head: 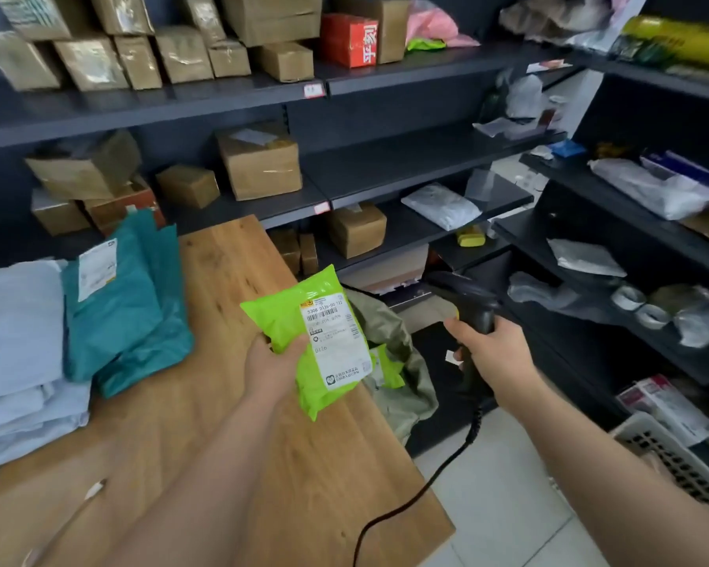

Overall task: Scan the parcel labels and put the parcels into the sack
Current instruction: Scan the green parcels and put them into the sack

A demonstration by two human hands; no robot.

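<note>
My left hand [273, 368] grips a lime-green parcel [303, 341] by its left edge, label side up, over the right edge of the wooden table [222, 423]. Its white label [336, 341] faces the camera. My right hand [496, 349] holds a black barcode scanner [467, 300] to the right of the parcel, its head pointing left toward the label. Below and between the hands stands an olive-green sack [402, 386], mouth open, with another lime-green parcel [387, 368] inside it.
Teal parcels [115, 304] and pale blue parcels [17, 349] are stacked on the table's left. Dark shelves with cardboard boxes [258, 161] and bagged parcels run behind and to the right. The scanner cable [426, 484] trails over the tiled floor. A white basket [672, 456] sits lower right.
</note>
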